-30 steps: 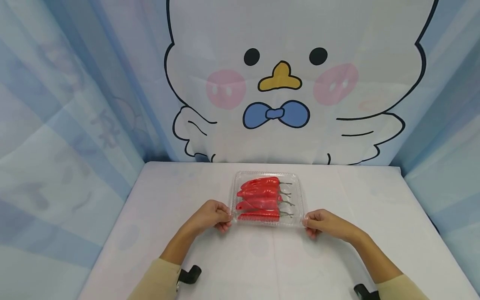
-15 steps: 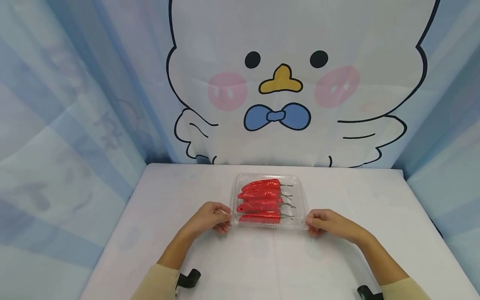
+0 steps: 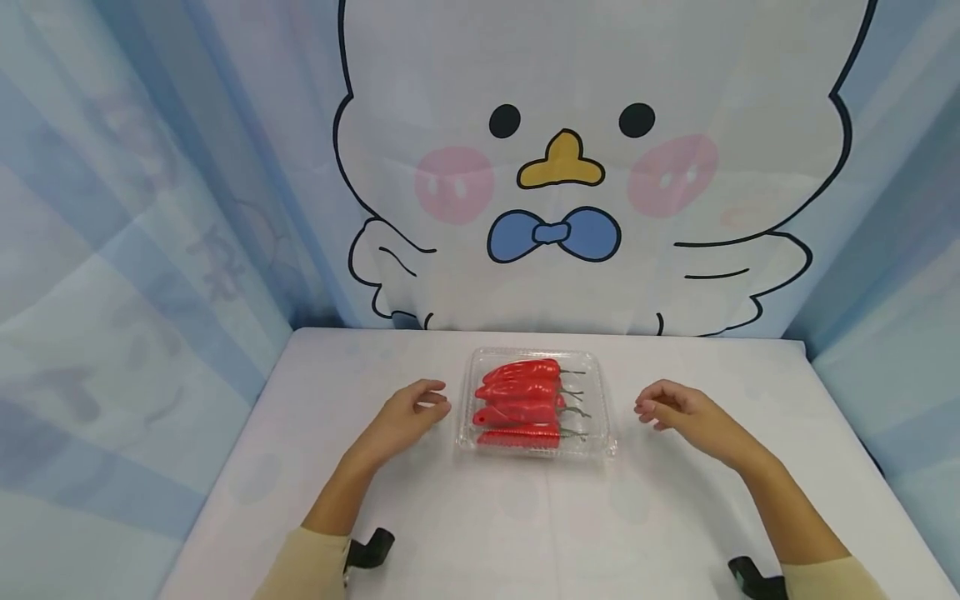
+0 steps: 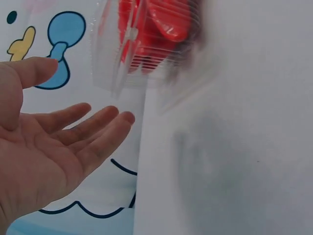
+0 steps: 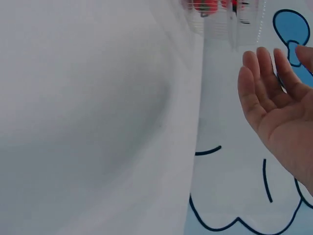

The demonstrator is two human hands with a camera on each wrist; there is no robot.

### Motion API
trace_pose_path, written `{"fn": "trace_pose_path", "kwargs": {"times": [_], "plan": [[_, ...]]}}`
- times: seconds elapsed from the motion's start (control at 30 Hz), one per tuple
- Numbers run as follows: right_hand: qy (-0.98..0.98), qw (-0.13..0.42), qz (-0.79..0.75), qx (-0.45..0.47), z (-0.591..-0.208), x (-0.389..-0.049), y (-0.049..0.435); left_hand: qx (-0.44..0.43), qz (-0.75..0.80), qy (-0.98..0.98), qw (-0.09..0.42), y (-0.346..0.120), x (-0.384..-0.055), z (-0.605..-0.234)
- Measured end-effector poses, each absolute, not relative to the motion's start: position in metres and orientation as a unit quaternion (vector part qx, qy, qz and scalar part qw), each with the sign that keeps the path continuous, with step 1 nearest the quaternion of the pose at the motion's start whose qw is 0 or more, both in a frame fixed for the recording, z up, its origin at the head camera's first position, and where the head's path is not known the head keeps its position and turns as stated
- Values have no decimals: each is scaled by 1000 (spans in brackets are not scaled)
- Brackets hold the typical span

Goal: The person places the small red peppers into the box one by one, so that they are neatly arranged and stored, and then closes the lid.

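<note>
A clear plastic clamshell box (image 3: 602,400) with a closed lid lies on the white table, toward its back edge. Inside it, several red chili peppers (image 3: 521,390) are stacked in a row, green stems pointing right. My left hand (image 3: 401,421) hovers just left of the box, fingers relaxed and holding nothing. To the right of the box, my right hand (image 3: 682,414) is raised above the table with loosely bent fingers, also holding nothing. Both wrist views show a gap between the fingers and the box's side.
The white table (image 3: 495,525) ends at a backdrop (image 3: 570,292) printed with a cartoon bird. Blue curtains (image 3: 135,292) hang at both sides. A black wrist mount (image 3: 371,548) shows at the left sleeve, another black mount (image 3: 753,579) at the right sleeve.
Both hands have let go of the box's front corners and moved outward and up, away from it. The box stays almost where it was.
</note>
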State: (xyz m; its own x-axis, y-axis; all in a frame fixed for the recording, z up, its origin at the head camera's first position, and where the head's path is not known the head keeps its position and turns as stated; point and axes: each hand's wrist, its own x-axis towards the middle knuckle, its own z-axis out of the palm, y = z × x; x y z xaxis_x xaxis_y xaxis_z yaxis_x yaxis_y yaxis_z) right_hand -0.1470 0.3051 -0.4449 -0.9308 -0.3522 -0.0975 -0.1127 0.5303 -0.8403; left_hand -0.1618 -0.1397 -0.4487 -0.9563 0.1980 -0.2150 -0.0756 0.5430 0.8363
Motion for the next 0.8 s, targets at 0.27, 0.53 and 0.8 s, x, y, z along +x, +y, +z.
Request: {"fn": "trace_pose_path", "kwargs": {"times": [0.27,0.53,0.8], "plan": [[898,4,-417,-139,-412,-148,315,91,425,898,74,-147,-163,-416],[934,-80,-325,-122,-386,-151,305,119,324,938,-11,-152,-166,-398],[954,-149,-230,-125,-384,-156,299,138,218,963,-77,-149,-174,-398]]}}
